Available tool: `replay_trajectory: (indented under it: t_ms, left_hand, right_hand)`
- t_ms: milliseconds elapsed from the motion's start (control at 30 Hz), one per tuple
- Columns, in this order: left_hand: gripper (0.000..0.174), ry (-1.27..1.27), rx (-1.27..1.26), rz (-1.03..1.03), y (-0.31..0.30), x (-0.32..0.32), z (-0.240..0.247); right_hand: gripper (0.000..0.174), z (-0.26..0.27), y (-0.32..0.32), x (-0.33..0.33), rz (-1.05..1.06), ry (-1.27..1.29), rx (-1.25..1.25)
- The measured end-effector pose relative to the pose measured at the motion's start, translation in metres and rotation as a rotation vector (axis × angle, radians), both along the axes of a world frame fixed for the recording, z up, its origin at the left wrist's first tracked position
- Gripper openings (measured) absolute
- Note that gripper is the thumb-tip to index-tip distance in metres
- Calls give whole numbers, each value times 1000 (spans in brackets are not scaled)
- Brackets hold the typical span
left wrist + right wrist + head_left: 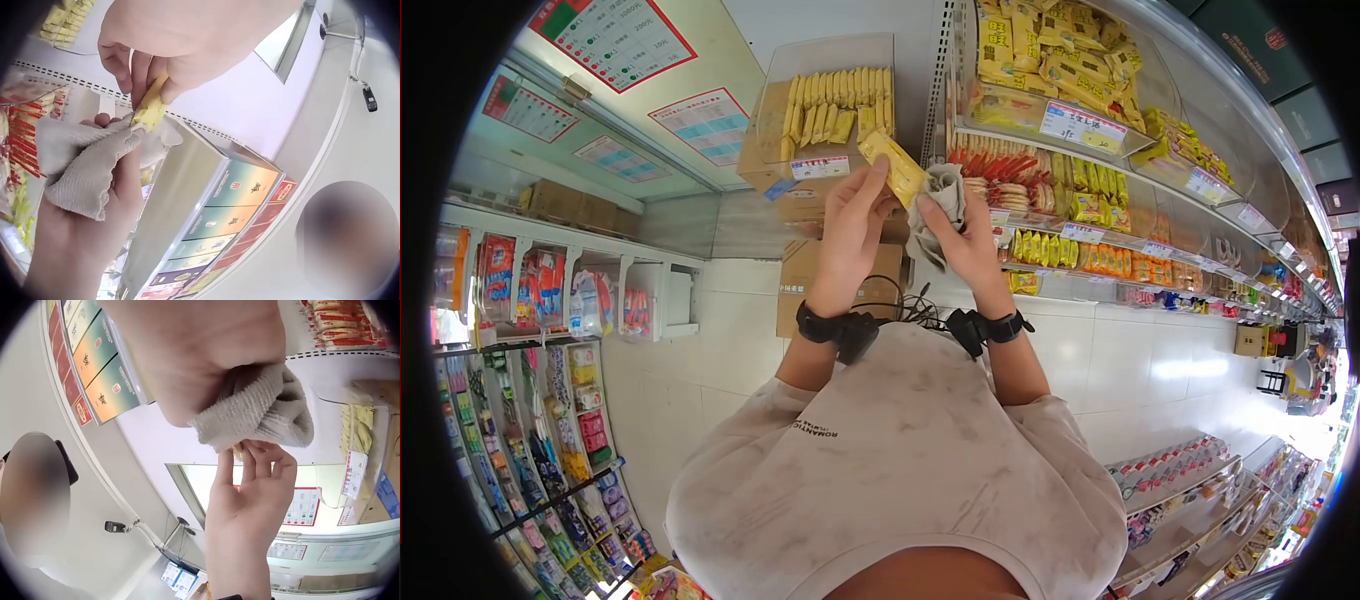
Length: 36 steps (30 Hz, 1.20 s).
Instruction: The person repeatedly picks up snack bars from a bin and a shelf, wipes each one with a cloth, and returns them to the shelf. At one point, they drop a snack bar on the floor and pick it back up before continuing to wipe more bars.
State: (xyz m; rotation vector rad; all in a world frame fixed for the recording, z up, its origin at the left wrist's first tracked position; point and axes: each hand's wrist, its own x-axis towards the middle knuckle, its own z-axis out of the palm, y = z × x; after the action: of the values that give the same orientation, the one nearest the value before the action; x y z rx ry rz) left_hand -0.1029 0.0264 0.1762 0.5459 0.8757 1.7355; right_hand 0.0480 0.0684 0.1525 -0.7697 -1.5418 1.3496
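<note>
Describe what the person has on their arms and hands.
The left hand and right hand are bare, no gloves. Each wrist carries a black strap-mounted camera unit, with thin black cables between them. Forearms are uncovered; loose beige mottled short sleeves end near the elbows.

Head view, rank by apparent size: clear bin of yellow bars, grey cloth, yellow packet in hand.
1. clear bin, though farthest off
2. grey cloth, bunched in right hand
3. yellow packet, only slightly smaller than cloth

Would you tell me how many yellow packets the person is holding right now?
1. The yellow packet is pinched in the left hand, against the grey cloth the right hand grips; the cloth could hide another. Similar ones fill the clear bin.
</note>
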Motion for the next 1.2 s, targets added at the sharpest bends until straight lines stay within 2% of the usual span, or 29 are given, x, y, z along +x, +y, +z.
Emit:
replay_trajectory:
  t_ms: [67, 167, 267, 300, 367, 500, 567, 600, 700, 800, 900, 1000, 1200]
  left_hand:
    - [26, -6, 1, 62, 1, -1, -1]
    - [23, 362, -11, 219, -1, -8, 6]
    - [21, 569, 51, 176, -7, 5, 13]
    - [21, 646, 66, 226, -7, 10, 8]
    - [23, 800, 118, 336, 0, 16, -3]
    - [35, 682, 49, 260, -10, 20, 17]
    - [40, 675, 95, 243, -11, 20, 14]
    - [43, 671, 117, 234, -11, 21, 13]
    - [44, 851, 207, 214, -11, 20, 16]
    - [44, 922, 240, 180, -11, 16, 18]
    - [43, 955, 229, 142, -13, 13, 21]
    - [43, 1003, 217, 125, -15, 14, 21]
    - [41, 972, 249, -2, -14, 10, 13]
  right_hand:
    - [30, -5, -1, -2, -49, 22, -2]
    - [33, 10, 2, 1, -203, 226, -276]
    - [39, 25, -2, -3, -153, 63, -89]
    - [40, 29, -7, -8, -123, 4, -35]
    - [36, 21, -7, -15, -94, 104, -65]
    - [28, 22, -3, -17, -187, 276, -165]
    - [27, 19, 3, -11, -250, 338, -209]
    - [26, 29, 2, -8, -208, 387, -243]
    - [26, 29, 1, 1, -150, 267, -185]
    - [25, 39, -3, 0, -257, 332, -152]
    - [24, 36, 1, 13, -214, 398, -295]
    - [24, 47, -3, 11, -170, 104, -10]
    - [24, 36, 11, 20, -176, 38, 75]
